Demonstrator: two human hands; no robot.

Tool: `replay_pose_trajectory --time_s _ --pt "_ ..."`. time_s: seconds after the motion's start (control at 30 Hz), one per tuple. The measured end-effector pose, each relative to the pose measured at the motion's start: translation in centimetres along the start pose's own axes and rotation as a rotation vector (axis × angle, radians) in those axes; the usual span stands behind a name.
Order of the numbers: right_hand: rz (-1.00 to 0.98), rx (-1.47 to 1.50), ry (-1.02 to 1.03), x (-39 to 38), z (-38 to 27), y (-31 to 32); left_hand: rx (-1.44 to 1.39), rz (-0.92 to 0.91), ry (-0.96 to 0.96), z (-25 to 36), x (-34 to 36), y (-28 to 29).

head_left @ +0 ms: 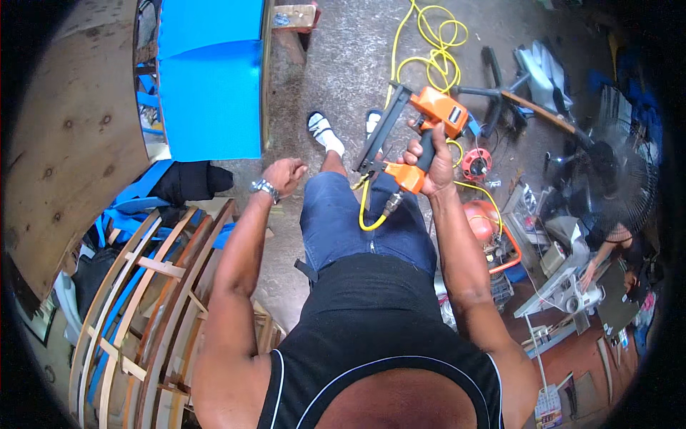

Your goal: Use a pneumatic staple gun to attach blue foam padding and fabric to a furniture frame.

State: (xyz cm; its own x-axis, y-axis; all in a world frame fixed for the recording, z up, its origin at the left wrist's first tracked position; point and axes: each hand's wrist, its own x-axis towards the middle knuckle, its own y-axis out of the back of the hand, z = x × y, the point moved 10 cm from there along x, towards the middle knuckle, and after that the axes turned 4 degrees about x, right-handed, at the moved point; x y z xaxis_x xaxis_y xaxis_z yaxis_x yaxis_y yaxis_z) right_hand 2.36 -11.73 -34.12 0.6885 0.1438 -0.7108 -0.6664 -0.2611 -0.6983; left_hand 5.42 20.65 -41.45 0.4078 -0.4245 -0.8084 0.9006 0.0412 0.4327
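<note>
My right hand is wrapped around the dark grip of an orange and black pneumatic staple gun, held up in front of my legs. Its long black magazine slants down toward the left. A yellow air hose joins a metal fitting at the gun's lower end. My left hand hangs at the left with its fingers curled together, and no object shows in it. Just beyond it stands a piece covered in bright blue material, apart from the hand.
Curved wooden frames lie at lower left, below a large plywood panel. More yellow hose coils on the floor ahead. At right are a red cord reel, an orange compressor, a fan and another person's hand.
</note>
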Motion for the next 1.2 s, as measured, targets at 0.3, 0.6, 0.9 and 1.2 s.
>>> replay_pose_trajectory --time_s 0.3,0.6,0.9,1.2 --pt "0.030 0.011 0.046 -1.0 -0.5 0.1 -0.910 0.193 -0.161 14.6 -4.4 2.6" --pt "-0.058 -0.073 0.088 -2.1 -0.6 -7.2 -0.314 0.656 -0.042 19.5 -9.5 10.8" --pt "-0.091 -0.542 0.195 -7.8 0.2 -14.4 -0.640 0.635 -0.005 19.6 -8.2 7.1" --pt "-0.245 -0.744 0.226 -9.1 0.8 -17.9 -0.981 0.817 -0.121 24.1 -16.5 12.1"
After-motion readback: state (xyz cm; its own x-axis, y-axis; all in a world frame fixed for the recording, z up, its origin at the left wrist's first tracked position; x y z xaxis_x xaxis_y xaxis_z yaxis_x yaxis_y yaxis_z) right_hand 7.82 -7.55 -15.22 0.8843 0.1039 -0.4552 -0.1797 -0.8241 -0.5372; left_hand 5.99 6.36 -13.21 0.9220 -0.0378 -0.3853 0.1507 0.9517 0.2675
